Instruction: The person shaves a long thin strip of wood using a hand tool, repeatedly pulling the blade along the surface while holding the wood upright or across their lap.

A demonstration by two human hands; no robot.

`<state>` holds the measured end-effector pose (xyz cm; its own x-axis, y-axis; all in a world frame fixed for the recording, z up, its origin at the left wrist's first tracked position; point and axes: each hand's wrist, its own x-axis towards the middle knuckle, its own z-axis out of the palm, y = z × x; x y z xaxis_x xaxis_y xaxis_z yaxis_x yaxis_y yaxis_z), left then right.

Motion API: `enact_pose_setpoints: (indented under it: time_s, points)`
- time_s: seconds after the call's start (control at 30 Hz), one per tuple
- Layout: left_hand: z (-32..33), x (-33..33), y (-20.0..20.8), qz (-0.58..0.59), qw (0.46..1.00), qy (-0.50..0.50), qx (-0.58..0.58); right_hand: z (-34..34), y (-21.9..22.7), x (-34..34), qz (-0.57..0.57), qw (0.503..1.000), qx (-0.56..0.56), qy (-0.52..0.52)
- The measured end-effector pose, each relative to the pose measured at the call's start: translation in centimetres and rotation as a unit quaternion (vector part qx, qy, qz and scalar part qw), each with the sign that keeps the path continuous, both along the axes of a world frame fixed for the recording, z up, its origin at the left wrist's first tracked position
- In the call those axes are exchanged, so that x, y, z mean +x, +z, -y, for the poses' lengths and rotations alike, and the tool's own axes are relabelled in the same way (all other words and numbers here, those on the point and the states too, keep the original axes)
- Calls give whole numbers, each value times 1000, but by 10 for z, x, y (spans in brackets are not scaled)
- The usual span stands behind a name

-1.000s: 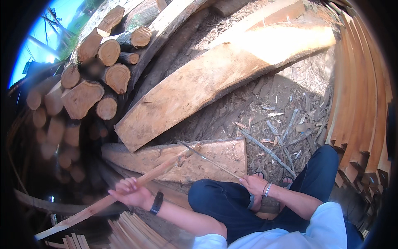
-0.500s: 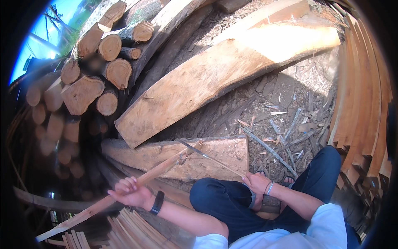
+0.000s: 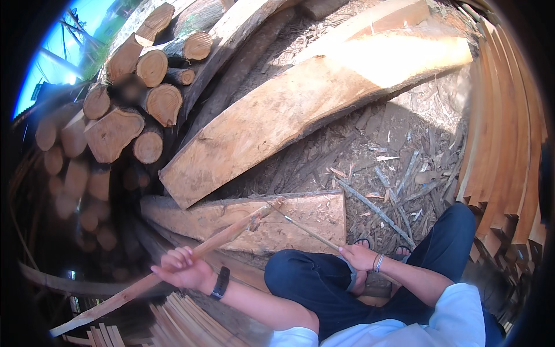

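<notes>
My left hand (image 3: pixel 184 269) is closed around a long, rough wooden pole (image 3: pixel 226 234). The pole slants from the lower left up to a knotty far end, which lies over a thick sawn slab (image 3: pixel 300 217) on the ground. In my right hand (image 3: pixel 359 257), beside my bent knee, is the pale shaft of a slim long-handled knife (image 3: pixel 309 234). Its narrow dark blade points up and left, close to the pole's knotty end. Whether the blade touches the wood I cannot tell.
A large curved slab (image 3: pixel 277 110) lies beyond, partly in bright sun. Cut logs (image 3: pixel 153 68) are stacked at the far left. Long planks (image 3: pixel 503 133) stand along the right, and thin strips (image 3: pixel 191 321) at the lower left. Sticks (image 3: pixel 376 208) and bark chips litter the ground.
The knife's blade tip has shifted a little to the right along the pole's far end, with my right hand barely moving. My left hand and the pole look unmoved.
</notes>
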<state>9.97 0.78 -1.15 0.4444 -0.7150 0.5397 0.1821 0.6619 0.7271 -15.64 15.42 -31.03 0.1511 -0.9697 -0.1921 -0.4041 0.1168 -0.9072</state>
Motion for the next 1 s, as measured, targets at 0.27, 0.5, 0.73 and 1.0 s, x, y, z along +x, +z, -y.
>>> enact_pose_setpoints:
  time_s: [0.27, 0.5, 0.73, 1.0]
  points:
    - [0, -4, 2, -2, 1000, 1, -1, -6, 25, 12, 115, 982, 141, 56]
    - [1, -8, 3, 0, 1000, 1, 3, 6, 37, -4, -54, 996, 72, 9]
    - [-1, -7, 3, 5, 1000, -4, 3, 5, 61, -4, -77, 996, 17, 35]
    - [1, -14, 4, 13, 1000, -16, 3, 4, 66, -3, -74, 996, 27, 34]
